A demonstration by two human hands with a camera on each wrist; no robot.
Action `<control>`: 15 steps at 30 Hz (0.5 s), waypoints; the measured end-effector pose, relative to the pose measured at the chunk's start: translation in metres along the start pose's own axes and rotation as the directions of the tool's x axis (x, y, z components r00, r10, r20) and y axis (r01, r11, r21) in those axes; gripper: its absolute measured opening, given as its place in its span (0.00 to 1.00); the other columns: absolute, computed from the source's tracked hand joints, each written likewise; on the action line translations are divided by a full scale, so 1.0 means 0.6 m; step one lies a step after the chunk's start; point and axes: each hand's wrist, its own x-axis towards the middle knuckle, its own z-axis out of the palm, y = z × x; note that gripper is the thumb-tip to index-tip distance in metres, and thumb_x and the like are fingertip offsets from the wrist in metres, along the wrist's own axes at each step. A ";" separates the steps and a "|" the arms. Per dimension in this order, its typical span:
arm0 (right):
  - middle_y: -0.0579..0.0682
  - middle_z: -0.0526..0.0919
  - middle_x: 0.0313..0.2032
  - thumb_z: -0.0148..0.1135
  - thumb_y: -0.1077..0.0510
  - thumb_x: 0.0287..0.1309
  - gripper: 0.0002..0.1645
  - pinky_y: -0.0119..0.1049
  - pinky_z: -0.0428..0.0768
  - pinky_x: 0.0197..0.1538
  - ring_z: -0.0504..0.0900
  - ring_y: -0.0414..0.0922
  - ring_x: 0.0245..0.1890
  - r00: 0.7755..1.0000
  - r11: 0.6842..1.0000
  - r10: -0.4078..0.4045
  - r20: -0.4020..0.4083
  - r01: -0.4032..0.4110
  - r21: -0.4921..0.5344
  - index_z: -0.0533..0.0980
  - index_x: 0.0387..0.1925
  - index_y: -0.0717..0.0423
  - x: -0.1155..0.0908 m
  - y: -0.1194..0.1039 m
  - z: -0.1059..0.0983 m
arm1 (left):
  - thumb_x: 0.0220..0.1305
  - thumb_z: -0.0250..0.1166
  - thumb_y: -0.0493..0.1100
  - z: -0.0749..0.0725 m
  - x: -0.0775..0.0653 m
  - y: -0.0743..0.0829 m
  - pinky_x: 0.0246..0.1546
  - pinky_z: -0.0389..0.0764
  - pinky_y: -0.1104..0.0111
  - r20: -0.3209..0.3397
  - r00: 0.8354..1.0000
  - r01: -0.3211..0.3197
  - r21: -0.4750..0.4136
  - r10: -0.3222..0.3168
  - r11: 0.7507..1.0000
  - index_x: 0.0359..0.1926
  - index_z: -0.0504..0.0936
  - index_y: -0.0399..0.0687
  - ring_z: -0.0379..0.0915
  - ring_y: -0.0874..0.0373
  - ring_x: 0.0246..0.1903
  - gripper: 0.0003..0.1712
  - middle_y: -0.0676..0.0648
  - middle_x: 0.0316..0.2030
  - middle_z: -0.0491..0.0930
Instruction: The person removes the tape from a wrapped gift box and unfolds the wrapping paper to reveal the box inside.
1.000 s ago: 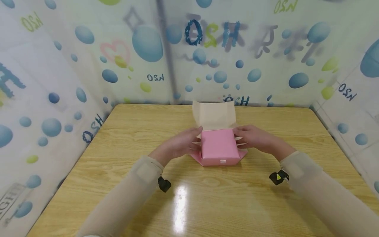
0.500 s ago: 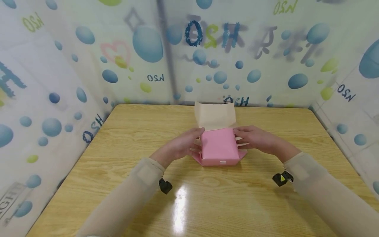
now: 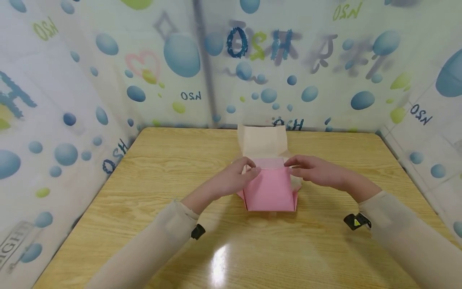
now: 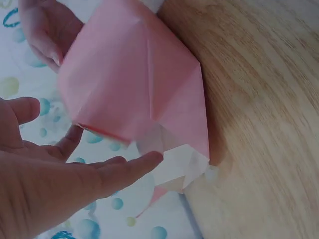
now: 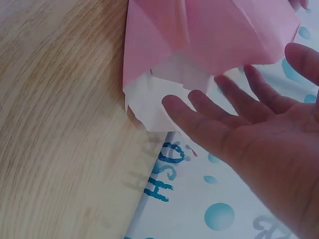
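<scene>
A pink folded-paper package [image 3: 270, 192] stands on the wooden table in the head view. Its top panel tilts toward me, with a pale pink strip [image 3: 268, 163] behind its raised edge. Beyond it a beige flap [image 3: 265, 140] lies spread back. My left hand [image 3: 232, 178] is at the panel's upper left corner, thumb over the edge and fingers behind. My right hand [image 3: 315, 170] reaches to the upper right corner with fingers extended. Both wrist views show a pale inside [image 5: 169, 92] under the pink sheet; in the left wrist view a fingertip seems to touch its edge.
The table [image 3: 173, 156] reaches to a printed curtain [image 3: 314, 72] at the back, with more curtain on both sides. A small black device [image 3: 357, 221] hangs by the right sleeve and another [image 3: 197, 231] by the left one.
The package's pink top has swung up at the far edge and toward me, baring the pale strip. My left thumb has moved right over the panel; my right fingers have drawn slightly away.
</scene>
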 end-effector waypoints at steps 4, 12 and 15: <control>0.59 0.76 0.71 0.52 0.45 0.82 0.30 0.62 0.75 0.73 0.75 0.58 0.72 0.999 0.999 -0.038 -0.013 0.038 -0.038 0.69 0.74 0.58 -0.019 -0.009 0.002 | 0.83 0.55 0.56 0.001 -0.020 0.004 0.46 0.81 0.61 -0.014 0.993 -0.115 0.138 0.118 0.984 0.54 0.78 0.46 0.77 0.52 0.49 0.19 0.44 0.52 0.79; 0.50 0.87 0.50 0.57 0.47 0.80 0.24 0.48 0.81 0.60 0.85 0.46 0.51 0.993 0.995 -0.037 0.112 0.047 -0.090 0.77 0.67 0.54 -0.055 -0.023 -0.002 | 0.83 0.55 0.54 -0.001 -0.059 0.023 0.38 0.77 0.65 0.037 0.983 -0.182 0.235 0.179 0.955 0.40 0.86 0.48 0.75 0.58 0.34 0.20 0.52 0.35 0.83; 0.50 0.87 0.48 0.58 0.50 0.79 0.22 0.45 0.79 0.56 0.87 0.47 0.44 0.977 0.996 -0.002 0.212 0.021 -0.088 0.78 0.66 0.54 -0.065 -0.024 0.002 | 0.84 0.55 0.51 0.000 -0.071 0.022 0.32 0.75 0.69 0.127 0.969 -0.240 0.255 0.213 0.937 0.34 0.84 0.49 0.72 0.62 0.26 0.20 0.56 0.28 0.82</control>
